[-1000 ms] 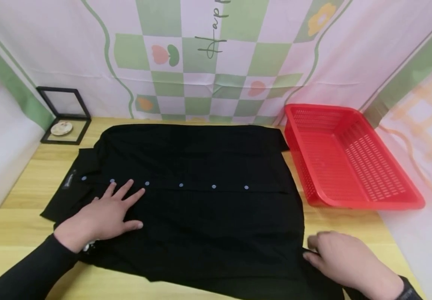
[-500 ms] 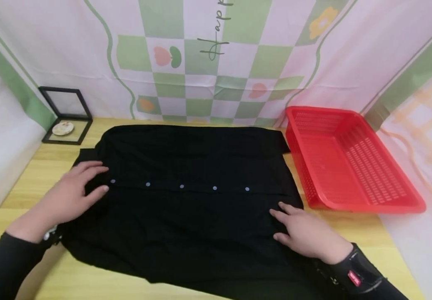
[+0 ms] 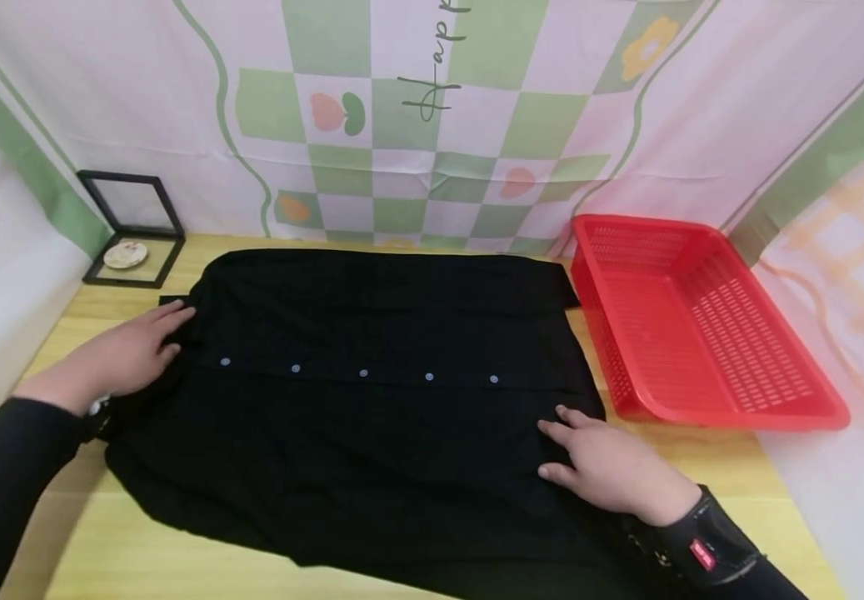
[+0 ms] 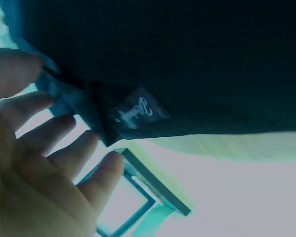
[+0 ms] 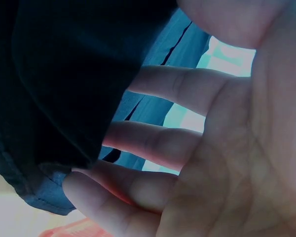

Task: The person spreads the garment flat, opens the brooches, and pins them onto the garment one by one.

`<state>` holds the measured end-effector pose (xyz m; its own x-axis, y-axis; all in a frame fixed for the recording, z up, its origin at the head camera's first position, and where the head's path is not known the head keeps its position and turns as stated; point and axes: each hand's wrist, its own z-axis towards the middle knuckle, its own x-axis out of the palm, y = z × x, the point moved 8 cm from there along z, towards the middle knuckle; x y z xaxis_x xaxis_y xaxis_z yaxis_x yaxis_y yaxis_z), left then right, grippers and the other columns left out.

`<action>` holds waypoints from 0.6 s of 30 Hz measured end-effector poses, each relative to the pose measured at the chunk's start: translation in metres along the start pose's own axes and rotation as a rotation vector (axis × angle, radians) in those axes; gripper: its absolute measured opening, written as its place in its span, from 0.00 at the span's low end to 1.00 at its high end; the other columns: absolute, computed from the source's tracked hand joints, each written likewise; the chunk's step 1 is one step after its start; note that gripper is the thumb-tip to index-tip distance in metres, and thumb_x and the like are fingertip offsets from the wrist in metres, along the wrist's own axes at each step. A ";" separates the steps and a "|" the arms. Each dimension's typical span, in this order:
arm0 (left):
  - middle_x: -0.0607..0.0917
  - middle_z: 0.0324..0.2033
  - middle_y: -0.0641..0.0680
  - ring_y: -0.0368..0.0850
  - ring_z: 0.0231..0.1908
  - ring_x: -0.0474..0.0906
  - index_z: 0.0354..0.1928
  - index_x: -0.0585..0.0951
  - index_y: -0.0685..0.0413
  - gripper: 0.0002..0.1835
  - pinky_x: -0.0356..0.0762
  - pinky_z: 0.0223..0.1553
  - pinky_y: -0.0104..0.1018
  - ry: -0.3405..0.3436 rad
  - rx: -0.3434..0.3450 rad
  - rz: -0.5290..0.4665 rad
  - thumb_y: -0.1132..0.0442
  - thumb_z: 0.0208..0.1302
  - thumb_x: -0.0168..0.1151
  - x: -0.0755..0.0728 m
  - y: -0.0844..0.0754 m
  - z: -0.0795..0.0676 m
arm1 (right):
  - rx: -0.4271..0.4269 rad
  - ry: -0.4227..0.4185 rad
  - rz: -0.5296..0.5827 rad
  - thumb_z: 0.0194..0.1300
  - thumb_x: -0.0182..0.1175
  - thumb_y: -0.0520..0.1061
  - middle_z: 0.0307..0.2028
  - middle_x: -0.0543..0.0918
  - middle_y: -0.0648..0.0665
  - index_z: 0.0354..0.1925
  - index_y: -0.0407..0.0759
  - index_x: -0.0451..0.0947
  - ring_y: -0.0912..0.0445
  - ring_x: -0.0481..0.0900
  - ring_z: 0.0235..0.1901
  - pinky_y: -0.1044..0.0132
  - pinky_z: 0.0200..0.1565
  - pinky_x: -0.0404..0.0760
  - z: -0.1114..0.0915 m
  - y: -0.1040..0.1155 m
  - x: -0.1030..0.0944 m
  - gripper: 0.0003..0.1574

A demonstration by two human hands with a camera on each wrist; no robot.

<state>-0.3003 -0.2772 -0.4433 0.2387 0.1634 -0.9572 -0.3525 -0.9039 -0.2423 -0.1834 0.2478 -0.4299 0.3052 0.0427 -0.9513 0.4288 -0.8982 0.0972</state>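
Note:
A black button-front shirt (image 3: 372, 317) lies spread flat on the wooden table, with a row of pale buttons across its middle. My left hand (image 3: 120, 350) is at the collar end, fingertips on the cloth beside the collar. In the left wrist view its fingers (image 4: 64, 153) are extended near the collar, where a label (image 4: 140, 108) with pale lettering shows. At the shirt's hem, my right hand (image 3: 619, 467) rests with its fingers spread on the fabric. The right wrist view shows those fingers (image 5: 158, 143) nearly straight, with part of the dark cloth in front of their tips.
A red plastic basket (image 3: 619, 333) stands to the right, close to the shirt's hem. At the back left is a black frame (image 3: 132, 229) holding a round pale piece (image 3: 126, 255). Patterned curtain cloth (image 3: 402, 175) hangs behind the table (image 3: 139, 550).
My left hand has lifted from the shirt front and moved left to the collar. The right hand has let go of the cloth at lower right and moved up and left onto the hem.

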 end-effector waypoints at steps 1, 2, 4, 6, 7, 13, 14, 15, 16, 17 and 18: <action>0.54 0.68 0.79 0.78 0.65 0.56 0.71 0.59 0.76 0.31 0.58 0.61 0.68 0.006 -0.003 -0.003 0.68 0.71 0.53 0.000 0.002 0.006 | 0.000 -0.001 0.000 0.64 0.65 0.63 0.60 0.74 0.28 0.62 0.37 0.77 0.38 0.77 0.57 0.43 0.53 0.76 0.000 0.000 0.000 0.39; 0.54 0.69 0.78 0.78 0.66 0.54 0.71 0.58 0.75 0.32 0.57 0.62 0.68 0.010 -0.008 -0.002 0.67 0.71 0.54 -0.001 0.003 0.012 | 0.002 0.002 0.002 0.64 0.65 0.63 0.60 0.74 0.28 0.62 0.37 0.77 0.38 0.77 0.57 0.43 0.53 0.77 0.000 -0.001 0.000 0.39; 0.53 0.69 0.78 0.78 0.67 0.51 0.71 0.58 0.75 0.34 0.54 0.63 0.68 0.014 -0.015 0.002 0.63 0.72 0.55 -0.003 0.006 0.023 | 0.006 0.013 0.010 0.64 0.64 0.64 0.61 0.74 0.28 0.62 0.38 0.77 0.38 0.77 0.57 0.43 0.53 0.77 0.000 -0.002 0.002 0.39; 0.52 0.70 0.77 0.77 0.68 0.48 0.72 0.58 0.74 0.36 0.52 0.64 0.68 0.015 -0.024 0.003 0.58 0.72 0.56 -0.004 0.009 0.032 | 0.009 0.023 0.016 0.65 0.64 0.64 0.61 0.73 0.28 0.63 0.39 0.77 0.38 0.77 0.57 0.43 0.53 0.77 0.000 -0.002 0.003 0.40; 0.52 0.71 0.76 0.77 0.68 0.47 0.72 0.57 0.73 0.37 0.52 0.64 0.68 0.021 -0.032 0.009 0.55 0.73 0.55 -0.004 0.010 0.036 | 0.010 0.026 0.019 0.65 0.64 0.64 0.62 0.73 0.28 0.63 0.39 0.77 0.38 0.77 0.57 0.43 0.53 0.77 0.000 -0.002 0.003 0.40; 0.51 0.70 0.77 0.77 0.68 0.47 0.74 0.54 0.73 0.41 0.52 0.63 0.70 0.091 -0.100 0.017 0.43 0.77 0.44 0.003 0.019 0.051 | 0.015 0.031 0.018 0.65 0.64 0.64 0.62 0.73 0.29 0.63 0.40 0.77 0.39 0.78 0.56 0.43 0.52 0.78 0.000 -0.001 0.004 0.39; 0.51 0.70 0.78 0.78 0.68 0.47 0.74 0.54 0.73 0.41 0.52 0.62 0.71 0.096 -0.115 0.015 0.42 0.77 0.42 0.003 0.020 0.052 | 0.016 0.032 0.019 0.65 0.64 0.64 0.62 0.73 0.29 0.63 0.40 0.77 0.39 0.78 0.56 0.43 0.52 0.78 0.000 -0.001 0.004 0.39; 0.50 0.70 0.78 0.78 0.68 0.46 0.74 0.53 0.73 0.41 0.51 0.62 0.72 0.099 -0.131 0.011 0.42 0.78 0.41 0.002 0.020 0.053 | 0.017 0.032 0.019 0.65 0.64 0.64 0.62 0.73 0.29 0.63 0.40 0.77 0.39 0.78 0.56 0.43 0.52 0.78 -0.001 -0.002 0.004 0.39; 0.50 0.70 0.78 0.78 0.68 0.45 0.74 0.53 0.73 0.41 0.50 0.61 0.74 0.098 -0.145 0.012 0.42 0.78 0.40 0.002 0.021 0.053 | 0.017 0.031 0.021 0.65 0.64 0.63 0.62 0.73 0.29 0.64 0.40 0.76 0.39 0.78 0.56 0.43 0.52 0.78 -0.001 -0.002 0.004 0.39; 0.49 0.70 0.78 0.78 0.68 0.44 0.74 0.52 0.72 0.41 0.49 0.61 0.75 0.095 -0.158 0.010 0.42 0.78 0.40 0.001 0.021 0.053 | 0.019 0.032 0.023 0.65 0.64 0.63 0.63 0.72 0.29 0.64 0.40 0.76 0.39 0.77 0.56 0.43 0.52 0.77 -0.001 -0.002 0.004 0.39; 0.49 0.70 0.78 0.78 0.68 0.43 0.74 0.52 0.72 0.41 0.48 0.60 0.75 0.093 -0.170 0.004 0.42 0.78 0.39 0.000 0.021 0.053 | 0.020 0.032 0.023 0.65 0.65 0.63 0.63 0.72 0.29 0.64 0.40 0.76 0.39 0.77 0.56 0.43 0.53 0.77 -0.001 -0.002 0.004 0.39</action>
<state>-0.3561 -0.2756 -0.4569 0.3228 0.1295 -0.9376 -0.1978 -0.9595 -0.2007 -0.1822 0.2506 -0.4339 0.3418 0.0354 -0.9391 0.4040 -0.9078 0.1128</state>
